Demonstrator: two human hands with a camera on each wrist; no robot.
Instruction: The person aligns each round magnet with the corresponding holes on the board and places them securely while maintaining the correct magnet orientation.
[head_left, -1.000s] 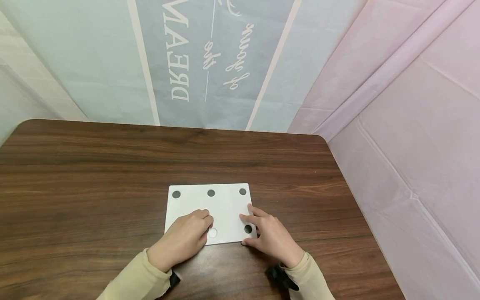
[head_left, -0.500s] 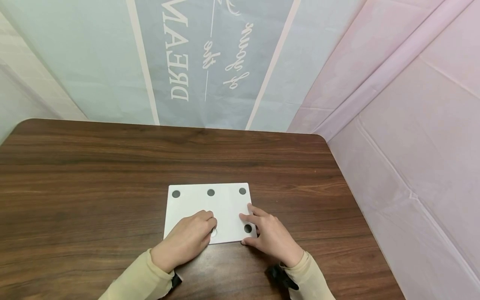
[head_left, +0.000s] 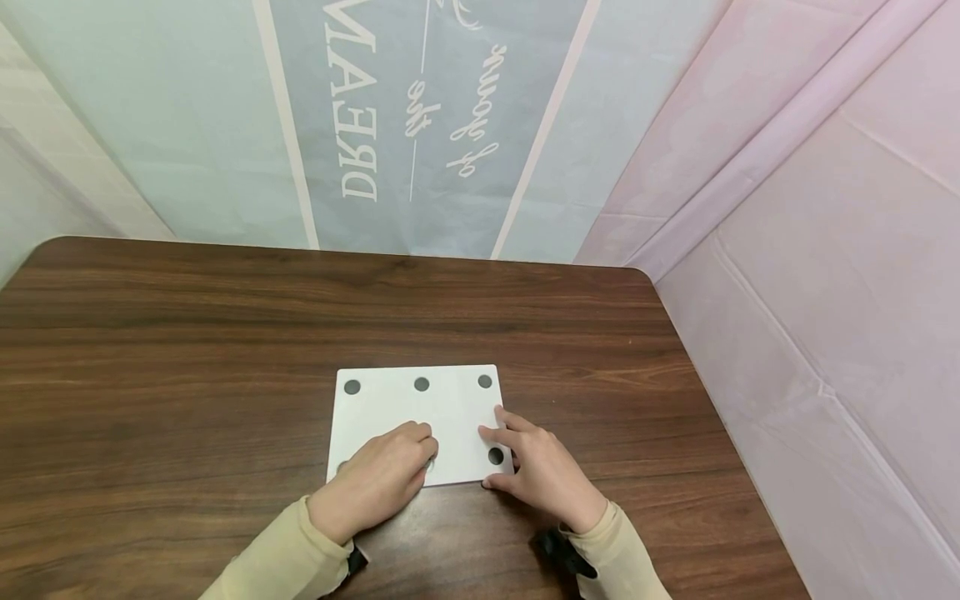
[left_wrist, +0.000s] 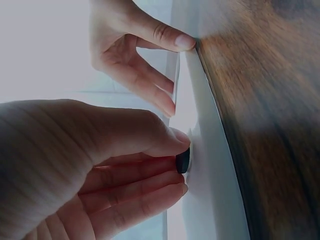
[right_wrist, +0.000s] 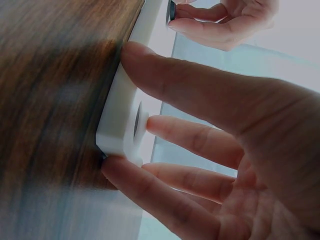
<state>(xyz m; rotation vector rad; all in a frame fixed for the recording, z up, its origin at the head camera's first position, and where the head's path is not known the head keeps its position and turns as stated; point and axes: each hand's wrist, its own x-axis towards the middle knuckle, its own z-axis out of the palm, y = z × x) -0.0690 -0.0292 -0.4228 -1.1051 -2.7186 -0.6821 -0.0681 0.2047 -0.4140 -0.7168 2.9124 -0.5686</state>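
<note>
A white rectangular board (head_left: 459, 425) with dark round spots near its edges lies on the brown wooden table. My left hand (head_left: 382, 477) reaches over the board's front edge. Between its thumb and fingers it pinches a small black disc (left_wrist: 183, 161), right at the board's surface in the left wrist view. In the head view the hand mostly hides the round recess at the front middle. My right hand (head_left: 546, 468) holds the board's near right corner. Its thumb (right_wrist: 142, 56) presses the front edge, while other fingers touch the top and the right side, around the front right spot (head_left: 496, 456).
The wooden table (head_left: 187, 333) extends well beyond the board on both sides and behind it. A pale blue cloth with white lettering (head_left: 360, 125) hangs behind the table. Pinkish-white sheeting (head_left: 810, 275) stands along the right side.
My left hand has slid slightly to the right, over the white front-middle recess that showed earlier. Part of the front left dark spot has come into view. The right hand stays put.
</note>
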